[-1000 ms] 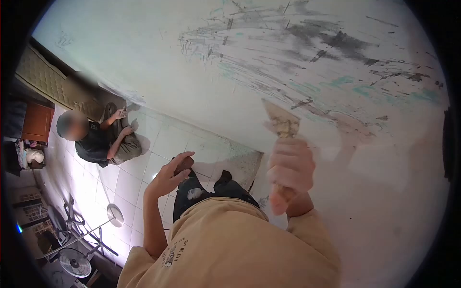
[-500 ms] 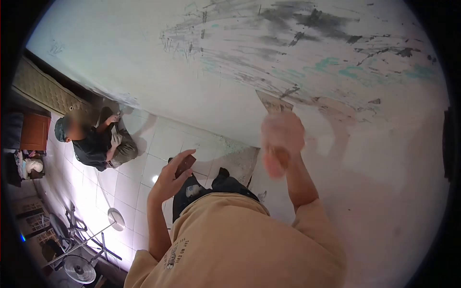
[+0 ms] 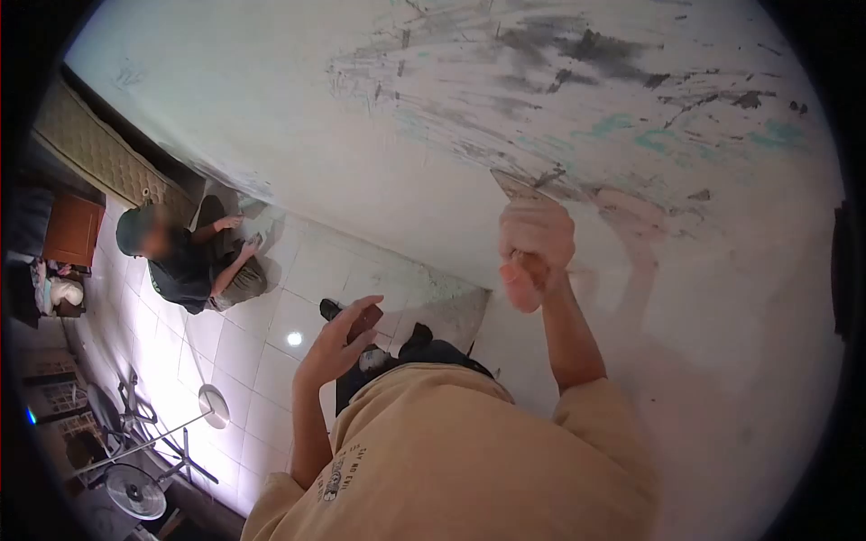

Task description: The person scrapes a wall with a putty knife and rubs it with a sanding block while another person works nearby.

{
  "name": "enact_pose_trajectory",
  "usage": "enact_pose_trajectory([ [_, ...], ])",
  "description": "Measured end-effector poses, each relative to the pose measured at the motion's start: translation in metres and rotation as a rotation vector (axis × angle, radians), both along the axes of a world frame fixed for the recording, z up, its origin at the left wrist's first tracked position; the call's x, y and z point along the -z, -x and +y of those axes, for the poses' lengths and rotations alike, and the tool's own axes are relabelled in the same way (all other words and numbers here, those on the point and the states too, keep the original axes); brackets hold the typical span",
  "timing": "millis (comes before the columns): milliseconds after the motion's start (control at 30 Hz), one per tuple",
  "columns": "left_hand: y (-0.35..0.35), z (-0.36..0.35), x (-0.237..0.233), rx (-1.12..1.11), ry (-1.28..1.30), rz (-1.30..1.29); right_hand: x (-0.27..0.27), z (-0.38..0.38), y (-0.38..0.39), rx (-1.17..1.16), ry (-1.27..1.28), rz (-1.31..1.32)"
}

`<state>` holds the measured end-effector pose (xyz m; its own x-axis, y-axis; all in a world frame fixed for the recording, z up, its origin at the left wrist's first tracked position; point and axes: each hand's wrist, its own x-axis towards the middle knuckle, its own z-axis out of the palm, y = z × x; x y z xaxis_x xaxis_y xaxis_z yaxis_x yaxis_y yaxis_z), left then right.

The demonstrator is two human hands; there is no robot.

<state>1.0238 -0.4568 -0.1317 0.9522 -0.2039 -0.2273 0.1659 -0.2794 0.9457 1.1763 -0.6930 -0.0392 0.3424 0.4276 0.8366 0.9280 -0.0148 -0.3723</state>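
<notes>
My right hand (image 3: 534,242) is wrapped round the handle of a scraper (image 3: 516,185), thumb pointing back toward me. Its thin flat blade lies against the wall (image 3: 397,194), at the lower edge of an area streaked with dark grey and green marks. Lower and to the left, my left hand (image 3: 336,347) holds a small reddish-brown block (image 3: 364,323) between thumb and fingers, away from the wall and over the floor.
A person (image 3: 185,261) in a cap sits on the tiled floor (image 3: 311,270) near the wall's foot. Behind leans a mattress (image 3: 117,158), with a brown cabinet (image 3: 72,233) beside it. A standing fan (image 3: 135,491) is at lower left. Pale debris lies along the wall base.
The view has shifted slightly. My right hand, blurred before, now shows sharply with the scraper at nearly the same spot. The seated person's hands have moved a little.
</notes>
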Motion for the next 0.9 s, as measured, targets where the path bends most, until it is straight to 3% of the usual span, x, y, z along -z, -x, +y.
enact_pose_trajectory([
  [100,0.003,0.000,-0.001,0.003,-0.012,0.105,-0.011,0.017,0.016,-0.043,-0.031,0.070],
  [167,0.008,0.003,0.010,0.083,-0.067,0.068,-0.039,0.026,0.034,-0.225,-0.144,-0.032],
  [300,0.008,0.002,0.002,0.081,-0.094,0.076,-0.001,0.036,-0.011,-0.084,0.019,-0.037],
  [400,0.006,0.004,-0.006,0.070,-0.074,0.159,0.030,0.060,-0.006,-0.166,0.077,0.091],
  [567,0.015,0.023,0.001,0.017,-0.024,0.208,-0.023,0.071,0.017,-0.322,-0.018,-0.084],
  [633,0.010,0.032,-0.001,0.011,-0.042,0.239,-0.014,0.085,-0.003,-0.218,-0.161,-0.057],
  [667,0.010,0.039,0.001,0.014,-0.046,0.242,0.000,0.087,-0.021,-0.111,-0.017,0.055],
  [767,-0.005,0.060,0.006,0.154,-0.122,0.189,0.023,0.112,-0.026,-0.214,0.060,0.175],
  [800,-0.012,0.070,0.004,0.168,-0.047,0.257,0.022,0.115,-0.028,-0.204,0.063,0.259],
  [900,-0.037,0.111,0.011,0.181,0.031,0.308,-0.021,0.119,-0.017,-0.245,-0.058,0.138],
])
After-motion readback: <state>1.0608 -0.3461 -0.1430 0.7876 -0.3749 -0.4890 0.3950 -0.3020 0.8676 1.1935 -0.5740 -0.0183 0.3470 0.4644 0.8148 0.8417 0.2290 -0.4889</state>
